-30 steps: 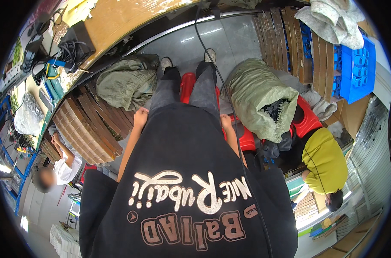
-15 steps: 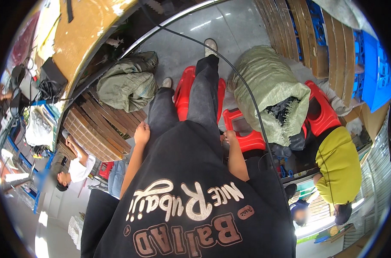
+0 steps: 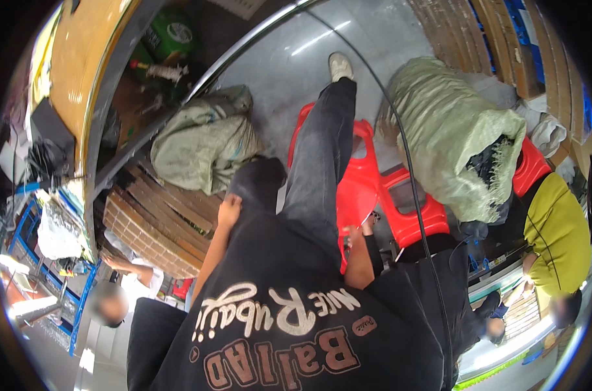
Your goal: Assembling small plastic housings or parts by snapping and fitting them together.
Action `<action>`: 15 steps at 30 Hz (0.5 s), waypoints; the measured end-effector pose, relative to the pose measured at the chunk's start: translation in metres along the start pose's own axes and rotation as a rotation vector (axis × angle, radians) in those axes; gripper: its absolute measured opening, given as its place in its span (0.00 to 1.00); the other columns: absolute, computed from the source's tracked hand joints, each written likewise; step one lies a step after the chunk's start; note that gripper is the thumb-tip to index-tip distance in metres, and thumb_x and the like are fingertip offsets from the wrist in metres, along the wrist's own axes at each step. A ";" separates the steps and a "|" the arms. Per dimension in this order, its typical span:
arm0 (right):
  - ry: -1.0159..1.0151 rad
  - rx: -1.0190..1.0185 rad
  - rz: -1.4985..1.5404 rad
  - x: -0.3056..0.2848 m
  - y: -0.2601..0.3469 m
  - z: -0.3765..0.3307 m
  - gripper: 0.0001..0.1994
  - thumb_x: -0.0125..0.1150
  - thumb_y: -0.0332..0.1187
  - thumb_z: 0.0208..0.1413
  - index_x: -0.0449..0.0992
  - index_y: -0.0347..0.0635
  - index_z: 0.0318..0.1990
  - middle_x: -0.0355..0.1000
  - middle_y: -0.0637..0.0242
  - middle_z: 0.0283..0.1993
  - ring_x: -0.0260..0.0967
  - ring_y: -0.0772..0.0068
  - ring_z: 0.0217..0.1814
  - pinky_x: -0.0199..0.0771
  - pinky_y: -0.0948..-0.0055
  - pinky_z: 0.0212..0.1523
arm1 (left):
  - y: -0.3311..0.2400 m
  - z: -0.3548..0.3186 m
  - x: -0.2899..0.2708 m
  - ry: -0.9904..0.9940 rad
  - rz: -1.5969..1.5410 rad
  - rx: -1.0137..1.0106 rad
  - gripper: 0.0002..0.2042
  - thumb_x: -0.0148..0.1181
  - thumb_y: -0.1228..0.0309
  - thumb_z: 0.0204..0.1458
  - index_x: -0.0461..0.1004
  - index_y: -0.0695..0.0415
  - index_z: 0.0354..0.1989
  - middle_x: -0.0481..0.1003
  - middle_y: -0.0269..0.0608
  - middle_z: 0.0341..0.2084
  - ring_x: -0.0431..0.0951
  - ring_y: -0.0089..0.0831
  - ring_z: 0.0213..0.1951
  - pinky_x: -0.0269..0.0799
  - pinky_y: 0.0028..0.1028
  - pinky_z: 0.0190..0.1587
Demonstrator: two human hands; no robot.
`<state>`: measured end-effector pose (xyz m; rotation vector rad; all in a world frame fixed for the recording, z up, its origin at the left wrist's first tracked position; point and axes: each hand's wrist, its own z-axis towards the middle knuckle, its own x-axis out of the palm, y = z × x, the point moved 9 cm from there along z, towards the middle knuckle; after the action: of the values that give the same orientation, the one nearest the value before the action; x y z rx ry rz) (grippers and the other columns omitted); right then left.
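My left hand (image 3: 229,211) is at my left thigh, its fingers curled against the dark trouser leg (image 3: 260,182). Whether it pinches the cloth is hidden. Beside the red plastic stool (image 3: 358,195), my right hand (image 3: 354,238) hangs low with its fingers loosely apart and nothing visible in them. Close to it shows another hand (image 3: 369,225) with a dark sleeve, seemingly a co-worker's. My right leg (image 3: 319,153) stretches forward past the stool, and the left knee is bent.
A second red stool (image 3: 433,220) adjoins the first. A full woven sack (image 3: 439,130) lies at right, a crumpled sack (image 3: 201,146) at left by wooden slats (image 3: 156,221). A black cable (image 3: 407,156) crosses the view. A person in yellow (image 3: 560,228) and another in white (image 3: 146,277) are nearby.
The view has shifted, and my legs have moved off the stool's seat, which now shows. My right hand has moved down beside the stool; the left stays at the thigh.
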<state>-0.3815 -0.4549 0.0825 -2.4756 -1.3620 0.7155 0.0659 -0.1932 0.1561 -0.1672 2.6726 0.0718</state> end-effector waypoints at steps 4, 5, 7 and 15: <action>0.001 0.053 0.032 0.012 0.000 -0.033 0.23 0.57 0.33 0.39 0.61 0.39 0.46 0.64 0.57 0.32 0.66 0.60 0.33 0.67 0.55 0.36 | -0.002 -0.006 0.008 0.050 -0.273 0.112 0.08 0.45 0.71 0.47 0.71 0.58 0.30 0.75 0.40 0.19 0.75 0.30 0.25 0.68 0.27 0.31; 0.028 0.073 0.094 0.015 0.002 -0.034 0.19 0.55 0.32 0.41 0.63 0.38 0.43 0.64 0.56 0.30 0.66 0.61 0.31 0.68 0.58 0.32 | -0.004 -0.011 0.007 0.048 -0.277 0.129 0.08 0.45 0.71 0.47 0.71 0.59 0.30 0.75 0.40 0.19 0.75 0.30 0.23 0.69 0.26 0.30; 0.058 0.081 0.147 0.016 0.003 -0.039 0.14 0.53 0.32 0.44 0.66 0.37 0.40 0.65 0.55 0.28 0.67 0.62 0.29 0.69 0.61 0.27 | -0.002 -0.026 -0.003 0.044 -0.347 0.086 0.08 0.45 0.71 0.46 0.70 0.59 0.30 0.74 0.39 0.18 0.74 0.28 0.21 0.68 0.26 0.28; 0.098 -0.069 0.054 0.003 0.032 -0.047 0.14 0.53 0.32 0.44 0.67 0.37 0.39 0.65 0.56 0.28 0.67 0.62 0.29 0.69 0.62 0.27 | -0.027 -0.038 0.003 0.029 -0.459 0.065 0.07 0.46 0.72 0.45 0.70 0.60 0.28 0.75 0.40 0.19 0.74 0.31 0.20 0.69 0.27 0.28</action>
<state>-0.3325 -0.4683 0.1079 -2.5728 -1.3109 0.5593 0.0495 -0.2234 0.1881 -0.7563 2.5913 -0.1627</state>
